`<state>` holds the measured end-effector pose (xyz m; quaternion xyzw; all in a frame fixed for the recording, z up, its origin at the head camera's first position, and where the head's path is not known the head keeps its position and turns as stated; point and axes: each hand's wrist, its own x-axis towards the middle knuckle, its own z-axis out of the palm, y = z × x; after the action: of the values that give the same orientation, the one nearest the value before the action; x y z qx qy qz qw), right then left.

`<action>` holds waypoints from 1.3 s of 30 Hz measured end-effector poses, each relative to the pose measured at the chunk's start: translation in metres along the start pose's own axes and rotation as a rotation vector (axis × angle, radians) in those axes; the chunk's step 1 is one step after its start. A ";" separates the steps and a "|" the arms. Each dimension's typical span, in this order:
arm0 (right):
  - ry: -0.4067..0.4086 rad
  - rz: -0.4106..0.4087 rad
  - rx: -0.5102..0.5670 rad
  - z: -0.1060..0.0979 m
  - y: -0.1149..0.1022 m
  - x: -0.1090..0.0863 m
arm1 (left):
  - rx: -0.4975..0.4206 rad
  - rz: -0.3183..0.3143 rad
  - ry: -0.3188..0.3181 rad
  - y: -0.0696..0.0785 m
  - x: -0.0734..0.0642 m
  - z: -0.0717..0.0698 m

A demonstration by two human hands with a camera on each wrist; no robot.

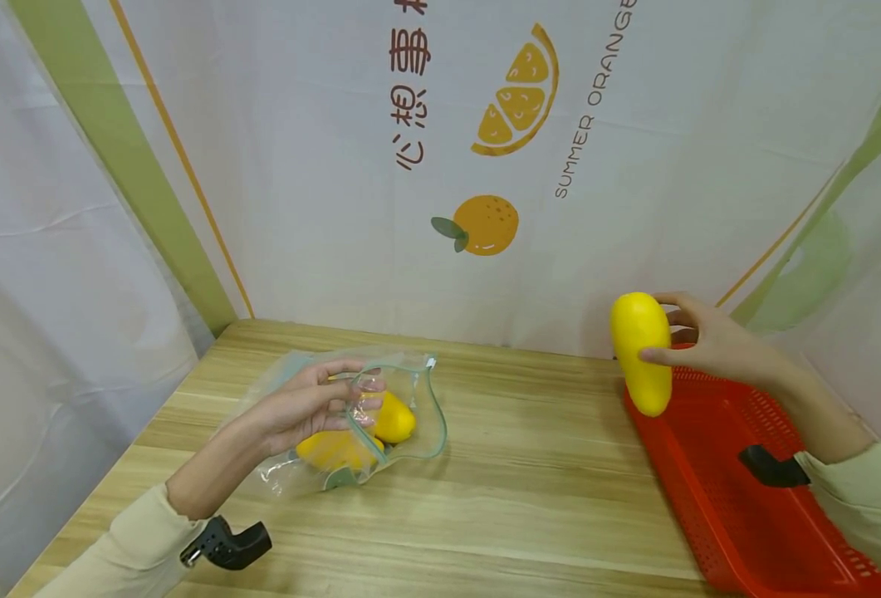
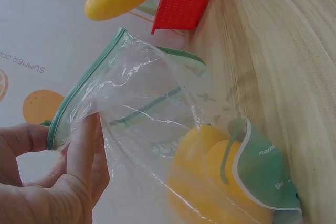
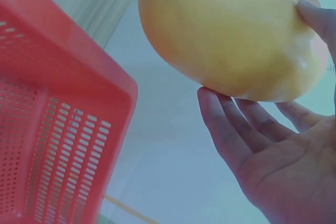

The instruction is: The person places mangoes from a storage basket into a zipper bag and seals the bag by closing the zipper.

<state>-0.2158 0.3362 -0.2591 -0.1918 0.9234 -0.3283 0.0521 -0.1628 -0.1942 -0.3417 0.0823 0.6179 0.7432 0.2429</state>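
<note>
My right hand grips a yellow mango, thumb on one side and fingers on the other, raised by the far left corner of the red basket. In the right wrist view the fingertips press the smooth mango. At the left, my left hand holds the mouth of a clear zip bag by its green-edged rim; in the left wrist view the thumb and fingers pinch that rim, and the bag gapes open. Yellow mangoes lie inside, partly behind a green label.
The red perforated basket stands on the right of the wooden table, under my right forearm. A white curtain with orange prints hangs right behind the table's back edge. Wood surface stretches between bag and basket.
</note>
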 end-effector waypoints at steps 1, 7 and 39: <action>-0.001 -0.001 0.005 0.002 -0.001 0.001 | -0.001 0.000 -0.001 0.000 0.000 0.000; -0.012 -0.038 0.032 0.013 -0.005 0.007 | -0.010 0.000 -0.006 -0.001 0.000 0.000; -0.152 0.043 0.422 0.099 -0.028 0.042 | -0.004 0.023 -0.004 0.000 0.003 0.000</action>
<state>-0.2233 0.2415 -0.3176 -0.1813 0.8315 -0.4977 0.1676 -0.1653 -0.1930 -0.3425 0.0904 0.6150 0.7471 0.2355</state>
